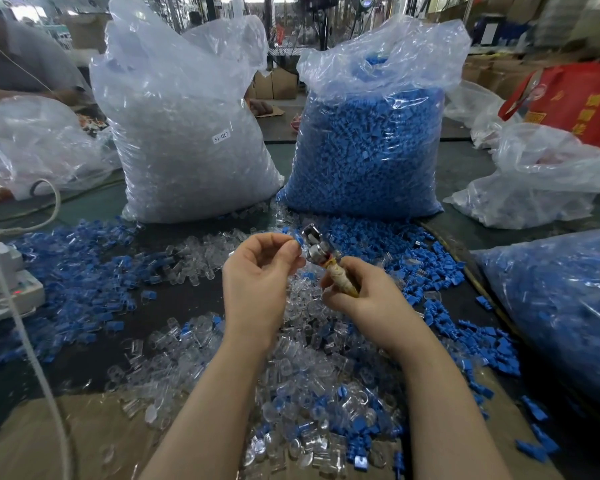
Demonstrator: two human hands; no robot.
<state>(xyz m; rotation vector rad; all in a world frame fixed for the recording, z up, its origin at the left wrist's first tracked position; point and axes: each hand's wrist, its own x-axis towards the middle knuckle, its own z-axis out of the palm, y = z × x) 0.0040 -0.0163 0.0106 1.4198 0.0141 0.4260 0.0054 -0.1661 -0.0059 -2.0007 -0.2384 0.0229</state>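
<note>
My right hand [359, 292] grips a small hand tool [323, 252] by its tape-wrapped handle, its metal head pointing up and left. My left hand [260, 268] pinches a small blue plastic piece [297, 236] between thumb and fingertips, right against the tool's metal head. Both hands hover above a heap of loose clear plastic caps [312, 386] and blue pieces on the dark table. Whether a clear cap sits on the tool's head I cannot tell.
A tall bag of clear caps [184, 133] and a bag of blue pieces [368, 143] stand behind the hands. Another blue-filled bag [561, 306] lies at right. Loose blue pieces [80, 271] cover the left. A white device [4, 282] with a cable sits far left.
</note>
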